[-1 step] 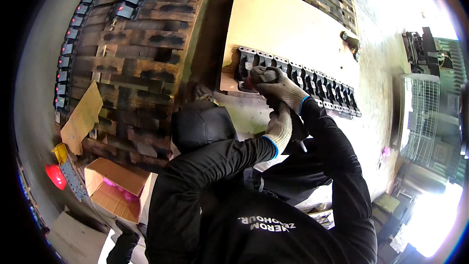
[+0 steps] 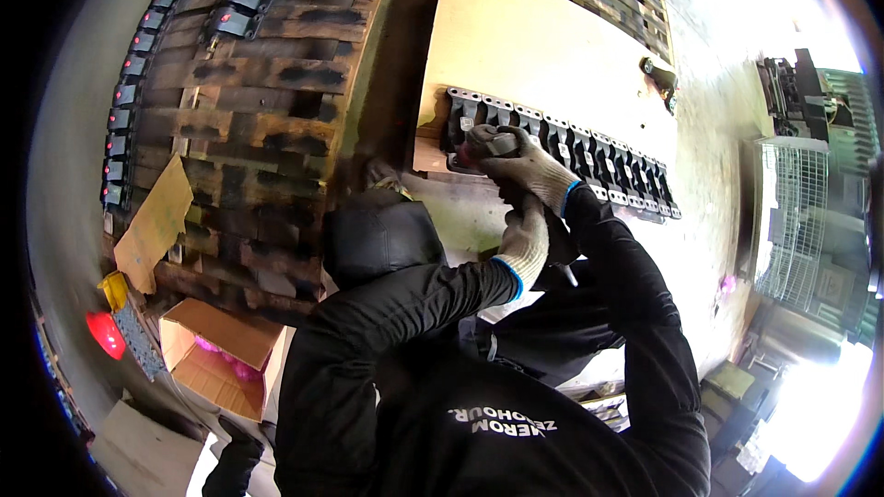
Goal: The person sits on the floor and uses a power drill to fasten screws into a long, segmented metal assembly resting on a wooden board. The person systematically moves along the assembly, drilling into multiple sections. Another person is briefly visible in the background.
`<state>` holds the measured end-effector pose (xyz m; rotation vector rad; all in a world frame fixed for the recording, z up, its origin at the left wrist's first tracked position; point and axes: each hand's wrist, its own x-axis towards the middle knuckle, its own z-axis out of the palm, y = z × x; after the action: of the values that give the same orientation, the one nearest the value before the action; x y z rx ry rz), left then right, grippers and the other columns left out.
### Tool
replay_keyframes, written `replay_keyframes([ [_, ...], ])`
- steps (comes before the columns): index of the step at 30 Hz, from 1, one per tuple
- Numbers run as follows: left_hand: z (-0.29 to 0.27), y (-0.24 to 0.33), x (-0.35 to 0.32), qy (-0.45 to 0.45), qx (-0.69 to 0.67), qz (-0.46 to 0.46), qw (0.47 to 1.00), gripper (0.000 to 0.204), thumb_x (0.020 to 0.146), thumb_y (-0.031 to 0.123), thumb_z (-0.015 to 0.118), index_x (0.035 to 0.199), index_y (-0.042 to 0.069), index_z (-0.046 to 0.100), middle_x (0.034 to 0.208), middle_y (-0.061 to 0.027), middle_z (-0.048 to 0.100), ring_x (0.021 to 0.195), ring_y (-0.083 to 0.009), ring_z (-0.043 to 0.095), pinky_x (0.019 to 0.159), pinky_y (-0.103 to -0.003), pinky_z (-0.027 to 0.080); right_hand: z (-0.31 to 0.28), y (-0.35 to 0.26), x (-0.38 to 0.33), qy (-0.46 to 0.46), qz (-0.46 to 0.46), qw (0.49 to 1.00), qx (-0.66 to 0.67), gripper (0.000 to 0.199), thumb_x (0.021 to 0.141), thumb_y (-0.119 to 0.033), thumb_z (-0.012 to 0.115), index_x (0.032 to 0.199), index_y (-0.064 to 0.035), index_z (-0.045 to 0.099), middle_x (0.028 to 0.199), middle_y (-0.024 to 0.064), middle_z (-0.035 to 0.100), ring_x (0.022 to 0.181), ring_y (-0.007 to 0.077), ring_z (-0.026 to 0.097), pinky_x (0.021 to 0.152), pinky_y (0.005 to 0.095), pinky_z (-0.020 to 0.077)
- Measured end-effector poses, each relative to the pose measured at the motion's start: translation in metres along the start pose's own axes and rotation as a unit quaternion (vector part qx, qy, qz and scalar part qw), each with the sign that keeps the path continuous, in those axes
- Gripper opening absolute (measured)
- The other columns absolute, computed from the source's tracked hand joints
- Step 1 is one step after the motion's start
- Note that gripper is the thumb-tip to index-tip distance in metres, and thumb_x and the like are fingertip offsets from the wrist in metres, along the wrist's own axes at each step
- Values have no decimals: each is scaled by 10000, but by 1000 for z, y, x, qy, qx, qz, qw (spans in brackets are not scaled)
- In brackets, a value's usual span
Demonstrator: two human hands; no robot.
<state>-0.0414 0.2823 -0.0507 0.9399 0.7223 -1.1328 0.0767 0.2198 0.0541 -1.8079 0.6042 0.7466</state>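
Observation:
A row of black metal parts with holed flanges (image 2: 589, 152) lies along the near edge of a pale wooden board (image 2: 525, 37). At the left end of this row, a dark handheld power tool (image 2: 491, 143) with a rounded head has its front against or just above the parts; its tip is hidden. My right hand (image 2: 539, 173), in a white knit glove with a blue cuff, is closed around the tool near its head. My left hand (image 2: 527, 237), gloved alike, sits just below, closed around its lower dark part; its fingers are mostly hidden.
Left of the board stands a scorched slatted wooden pallet (image 2: 249, 64), bearing rows of black parts with red marks (image 2: 120, 120). An open cardboard box (image 2: 221, 368) holds pink items. Nearby are a red round object (image 2: 106, 334) and a cardboard sheet (image 2: 157, 221). A wire cage (image 2: 792, 221) stands right.

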Motion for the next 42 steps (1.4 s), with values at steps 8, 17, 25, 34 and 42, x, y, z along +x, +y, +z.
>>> replay_keyframes([
  [8, 32, 48, -91, 61, 193, 49, 978, 882, 989, 758, 326, 1382, -9, 511, 1342, -258, 623, 1286, -417, 590, 1053, -454, 466, -16, 4, -19, 38, 22, 999, 29, 870, 863, -260, 850, 1530, -44, 334, 1087, 142, 658, 773, 172, 674, 639, 310, 595],
  [17, 24, 22, -56, 63, 217, 12, 974, 881, 1004, 747, 303, 1400, -24, 462, 1389, -263, 581, 1363, -375, 541, 1096, -454, 430, -8, 8, -20, 12, -1, 999, 52, 911, 853, -285, 858, 1554, -67, 318, 1099, 136, 645, 772, 170, 657, 639, 302, 590],
  [25, 34, 32, -74, 37, 310, 23, 950, 866, 1011, 735, 301, 1414, -11, 477, 1434, -278, 547, 1397, -408, 492, 1158, -488, 370, -23, 17, -29, 54, 53, 995, 62, 935, 841, -276, 866, 1556, -62, 303, 1106, 149, 646, 786, 183, 672, 635, 323, 599],
  [34, 23, 34, -72, 55, 276, 21, 959, 856, 1018, 729, 314, 1438, 0, 474, 1411, -240, 574, 1339, -391, 548, 1092, -472, 433, -10, 6, -24, 30, 28, 998, 42, 899, 831, -287, 877, 1513, -63, 337, 1122, 143, 648, 819, 167, 668, 652, 310, 590],
  [42, 24, 16, -60, 62, 272, 37, 960, 927, 991, 767, 282, 1426, -31, 467, 1382, -292, 591, 1315, -441, 568, 1077, -480, 463, -11, 15, -25, 21, 15, 998, 54, 927, 839, -281, 873, 1538, -52, 308, 1110, 141, 646, 786, 166, 669, 651, 306, 598],
])
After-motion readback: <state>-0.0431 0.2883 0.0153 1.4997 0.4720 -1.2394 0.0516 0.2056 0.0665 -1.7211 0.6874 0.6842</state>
